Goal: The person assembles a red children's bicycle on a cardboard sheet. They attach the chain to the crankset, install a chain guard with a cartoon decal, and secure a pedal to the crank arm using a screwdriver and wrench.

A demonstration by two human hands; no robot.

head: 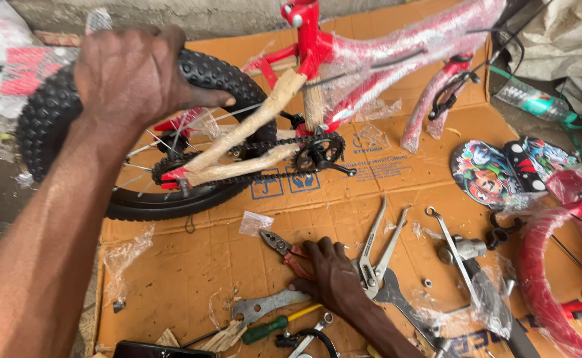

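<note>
My left hand (131, 73) is clamped over the top of the black knobbly rear tyre (45, 119) of a small red bicycle (397, 53). The bicycle lies on its side on brown cardboard (191, 265), its frame wrapped in clear plastic and paper. Its chain and crank (317, 152) sit at the middle of the view. My right hand (327, 275) reaches down onto the cardboard and closes over the red handles of a pair of pliers (276, 242), whose jaws point up and left.
Silver slip-joint pliers (377, 252) and a long spanner (450, 238) lie right of my right hand. A flat wrench (264, 305) and a green screwdriver (271, 328) lie below it. At the right are red plastic-wrapped parts (543, 265), colourful printed plates (490, 176) and a bottle (536, 103).
</note>
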